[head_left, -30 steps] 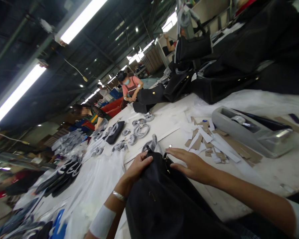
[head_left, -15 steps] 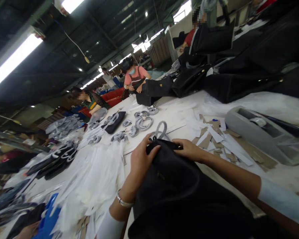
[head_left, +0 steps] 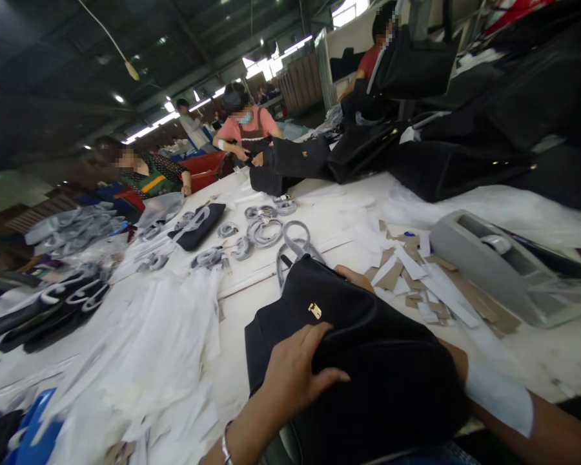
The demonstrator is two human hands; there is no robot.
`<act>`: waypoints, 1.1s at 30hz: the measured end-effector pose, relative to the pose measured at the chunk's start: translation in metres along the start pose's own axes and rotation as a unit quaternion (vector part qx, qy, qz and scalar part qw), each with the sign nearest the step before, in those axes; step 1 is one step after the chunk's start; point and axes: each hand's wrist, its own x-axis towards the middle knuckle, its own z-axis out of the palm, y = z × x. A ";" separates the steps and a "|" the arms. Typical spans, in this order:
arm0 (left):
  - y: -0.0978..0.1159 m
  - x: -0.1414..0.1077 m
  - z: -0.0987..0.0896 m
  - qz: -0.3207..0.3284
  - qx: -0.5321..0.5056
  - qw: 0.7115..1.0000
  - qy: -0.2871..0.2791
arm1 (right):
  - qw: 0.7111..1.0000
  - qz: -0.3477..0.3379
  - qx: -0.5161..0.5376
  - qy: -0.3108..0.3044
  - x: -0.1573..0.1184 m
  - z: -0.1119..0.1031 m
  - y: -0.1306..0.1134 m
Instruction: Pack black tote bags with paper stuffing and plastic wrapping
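A black bag [head_left: 368, 349] with a small gold clasp lies tilted at the near edge of the white table, its grey-wrapped handles standing up beyond it. My left hand [head_left: 300, 365] rests on the front of the bag just below the clasp, thumb and fingers spread. Behind the bag's far side is my right hand [head_left: 356, 278]; only part of it shows near the top edge, and its fingertips are hidden by the bag.
Grey-wrapped strap coils [head_left: 265, 232] lie beyond the bag. White sheets [head_left: 159, 342] are heaped at left. At right are cardboard scraps [head_left: 401, 271] and a grey tape dispenser [head_left: 484, 258]. Across the table a person [head_left: 252, 129] handles black bags.
My left hand has left the bag's top edge and moved down onto its front. The bag has turned, showing its clasp. My right hand has slipped mostly behind the bag.
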 end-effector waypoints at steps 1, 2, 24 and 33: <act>0.002 -0.002 -0.003 -0.010 -0.008 1.000 -0.014 | 1.000 0.001 -0.015 0.004 0.003 0.001 0.003; 0.006 -0.005 -0.006 -0.028 -0.018 0.999 -0.028 | 0.999 0.003 -0.031 0.009 0.005 0.002 0.006; 0.055 -0.037 0.017 0.059 0.215 0.971 0.084 | 0.966 -0.017 -0.256 -0.003 0.001 0.019 0.012; 0.071 -0.026 0.023 0.080 0.155 0.983 0.057 | 0.979 -0.012 -0.203 0.003 0.004 0.013 0.021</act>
